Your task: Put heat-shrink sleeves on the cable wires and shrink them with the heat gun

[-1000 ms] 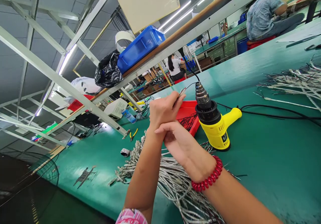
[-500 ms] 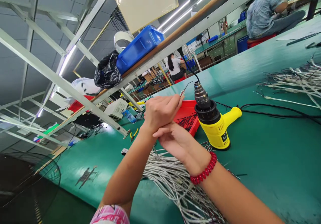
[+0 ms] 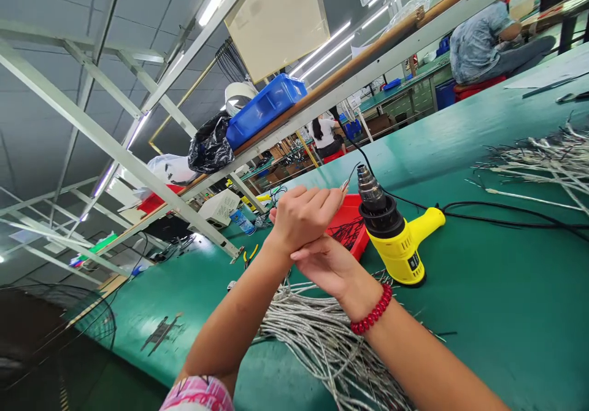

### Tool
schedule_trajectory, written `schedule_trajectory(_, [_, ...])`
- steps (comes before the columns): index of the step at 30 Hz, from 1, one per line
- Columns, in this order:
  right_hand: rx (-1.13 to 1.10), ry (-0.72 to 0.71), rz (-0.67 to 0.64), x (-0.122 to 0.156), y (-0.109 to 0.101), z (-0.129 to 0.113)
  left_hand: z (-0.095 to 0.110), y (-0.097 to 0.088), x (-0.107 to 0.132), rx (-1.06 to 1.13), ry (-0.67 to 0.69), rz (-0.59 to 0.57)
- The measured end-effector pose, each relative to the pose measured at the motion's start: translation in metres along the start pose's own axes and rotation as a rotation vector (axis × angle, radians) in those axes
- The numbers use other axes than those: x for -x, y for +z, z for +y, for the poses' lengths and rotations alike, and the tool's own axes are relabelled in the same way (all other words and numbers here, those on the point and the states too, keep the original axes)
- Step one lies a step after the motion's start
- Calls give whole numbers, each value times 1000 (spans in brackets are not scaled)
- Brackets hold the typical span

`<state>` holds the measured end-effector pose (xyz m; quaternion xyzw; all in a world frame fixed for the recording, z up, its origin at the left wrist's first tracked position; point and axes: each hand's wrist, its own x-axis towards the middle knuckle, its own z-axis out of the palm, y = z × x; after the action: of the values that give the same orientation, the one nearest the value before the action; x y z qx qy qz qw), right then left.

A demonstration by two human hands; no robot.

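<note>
My left hand [image 3: 307, 213] is closed on a cable, whose stripped wire ends [image 3: 350, 179] stick out past the fingertips, close to the metal nozzle of a yellow heat gun [image 3: 398, 248]. The heat gun stands on its back end with the nozzle up. Crossed under my left wrist is my right hand [image 3: 329, 267], a red bead bracelet on its wrist. Its fingers are curled and partly covered by the left hand; what they hold is hidden. Below both hands lies a bundle of braided grey cables [image 3: 317, 325]. A red tray [image 3: 352, 205] behind the hands holds short black pieces.
More cables [image 3: 547, 159] lie in a pile at the right of the green table [image 3: 497, 288]. The heat gun's black cord [image 3: 506, 205] runs rightward. Yellow-handled pliers [image 3: 251, 254] and a blue spray can [image 3: 242, 221] are at the back left. Overhead, a shelf carries a blue bin [image 3: 267, 107].
The view has tilted up slightly, so the scene sits lower. The wire ends in my left hand are now nearer the heat gun's nozzle. My right hand stays under the left wrist.
</note>
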<state>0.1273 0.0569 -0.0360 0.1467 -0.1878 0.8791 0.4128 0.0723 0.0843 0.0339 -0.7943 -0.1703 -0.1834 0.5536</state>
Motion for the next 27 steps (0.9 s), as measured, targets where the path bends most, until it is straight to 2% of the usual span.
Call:
schedule_trajectory(6, [-4, 6, -31, -1, -3, 7, -1, -6, 2, -43, 55, -25])
schedule_trajectory(14, [-28, -4, -21, -1, -2, 4, 0, -1, 1, 8, 4, -22])
schedule_trajectory(20, [-23, 3, -32, 2, 1, 4, 1, -4, 1, -16, 2, -19])
schedule_trajectory(24, [-14, -12, -29, 0, 0, 5, 2, -4, -2, -28, -39, 17])
schedule_trajectory(27, [-6, -45, -24, -2, 0, 5, 3, -1, -3, -3, -120, 23])
